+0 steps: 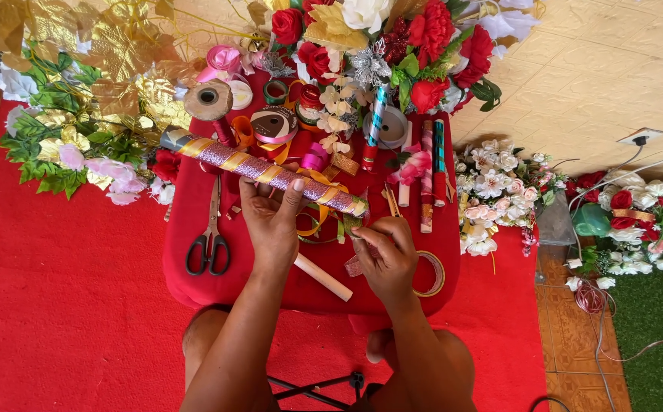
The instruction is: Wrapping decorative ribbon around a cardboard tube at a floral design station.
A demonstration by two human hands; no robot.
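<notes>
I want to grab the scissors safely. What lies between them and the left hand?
Only bare red cloth lies between the scissors and the left hand, per the head view.

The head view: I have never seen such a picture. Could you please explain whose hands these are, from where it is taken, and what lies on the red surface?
The camera sits on a person's head and looks down at that person's own bare hands. The left hand holds a long stick wrapped in purple glitter and gold ribbon. The right hand pinches something small near the stick's end; what it is I cannot tell. On the red stool lie scissors, ribbon spools, a tape ring and a plain stick. Artificial flowers lie around.
</notes>
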